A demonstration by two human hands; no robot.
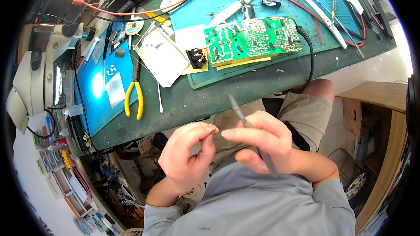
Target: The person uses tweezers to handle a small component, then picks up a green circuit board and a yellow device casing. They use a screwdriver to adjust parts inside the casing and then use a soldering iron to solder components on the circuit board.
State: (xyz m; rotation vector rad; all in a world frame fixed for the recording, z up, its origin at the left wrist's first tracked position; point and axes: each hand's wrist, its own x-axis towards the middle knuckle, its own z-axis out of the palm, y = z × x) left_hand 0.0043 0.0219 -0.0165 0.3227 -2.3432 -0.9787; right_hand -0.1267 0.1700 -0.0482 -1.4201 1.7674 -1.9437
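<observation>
My left hand is closed in a pinch in front of my body, just below the bench's near edge. A tiny thing shows at its thumb and index fingertips, too small to name. Close beside it, my right hand holds a slim grey metal tool that runs slantwise through its fingers; motion blurs it, and I cannot tell its exact kind. The right index finger reaches toward the left fingertips, with a small gap between. Beyond both hands, a green circuit board lies solder side up on the bench.
On the bench are yellow-handled pliers, a cotton swab, a black socket, a white tray and blue mats. A black cable hangs over the near edge. Red leads cross the back. A microscope-like device stands left.
</observation>
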